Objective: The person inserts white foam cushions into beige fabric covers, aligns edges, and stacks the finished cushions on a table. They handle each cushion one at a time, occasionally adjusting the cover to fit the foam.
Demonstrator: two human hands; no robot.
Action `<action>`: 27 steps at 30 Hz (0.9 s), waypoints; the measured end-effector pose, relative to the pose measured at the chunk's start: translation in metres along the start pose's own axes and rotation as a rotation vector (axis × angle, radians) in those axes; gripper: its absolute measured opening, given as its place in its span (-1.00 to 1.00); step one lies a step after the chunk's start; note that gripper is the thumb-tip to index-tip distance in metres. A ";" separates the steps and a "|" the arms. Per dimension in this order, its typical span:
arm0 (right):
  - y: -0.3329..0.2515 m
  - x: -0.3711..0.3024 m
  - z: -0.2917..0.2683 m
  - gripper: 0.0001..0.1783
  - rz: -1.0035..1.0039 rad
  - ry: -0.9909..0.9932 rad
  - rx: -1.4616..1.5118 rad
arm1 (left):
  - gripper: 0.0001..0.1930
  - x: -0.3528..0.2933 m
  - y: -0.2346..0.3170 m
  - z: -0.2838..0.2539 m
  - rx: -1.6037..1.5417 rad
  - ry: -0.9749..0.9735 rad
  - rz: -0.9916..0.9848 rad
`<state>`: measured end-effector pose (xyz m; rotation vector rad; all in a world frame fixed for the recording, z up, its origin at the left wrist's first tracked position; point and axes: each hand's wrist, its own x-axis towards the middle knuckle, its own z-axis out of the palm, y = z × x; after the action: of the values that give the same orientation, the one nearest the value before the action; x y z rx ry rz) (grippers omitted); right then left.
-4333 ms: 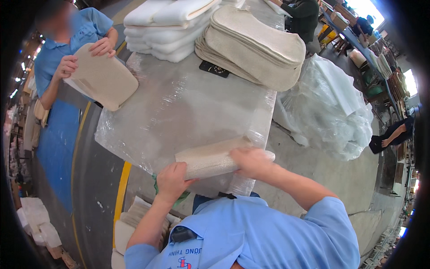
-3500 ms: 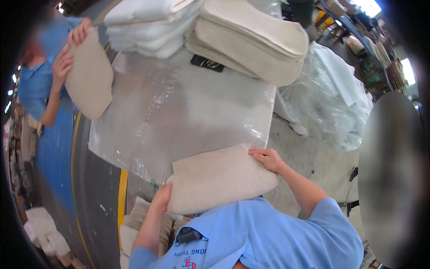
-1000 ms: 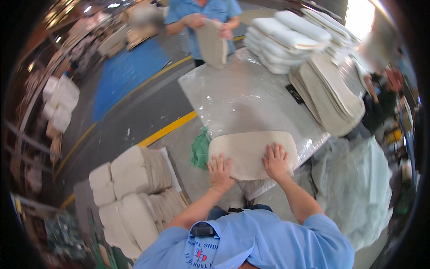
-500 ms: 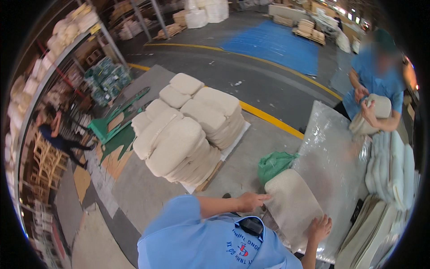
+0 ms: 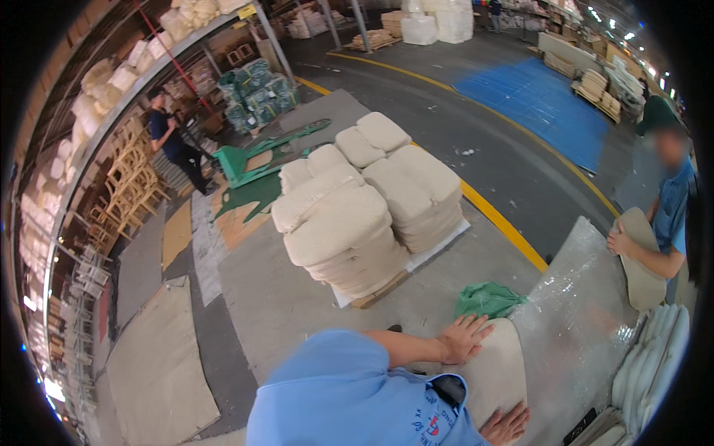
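Swung further left, now apparently steadying the beige pad (image 5: 497,368) with left hand (image 5: 462,340) and right hand (image 5: 506,424) spread flat.

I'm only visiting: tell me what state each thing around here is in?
Left hand: open, palm down on the beige pad
Right hand: open, resting on the same pad
Beige pad: lying flat, partly hidden by the shirt
Table: plastic-covered
Green plastic: crumpled
Beige cushions: stacked
Second pad: held by a co-worker's hand
White pads: stacked
Blue sheet: spread flat
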<state>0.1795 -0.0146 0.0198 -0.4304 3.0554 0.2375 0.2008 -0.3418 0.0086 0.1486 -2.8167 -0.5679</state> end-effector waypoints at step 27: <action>-0.083 -0.013 0.007 -0.22 0.287 0.041 0.724 | -0.31 -0.033 -0.083 -0.040 -1.253 -0.578 -0.666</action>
<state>0.2156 -0.0890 0.0021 0.0503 2.9407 -0.8480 0.2471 -0.4279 0.0039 0.7289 -2.1779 -2.6691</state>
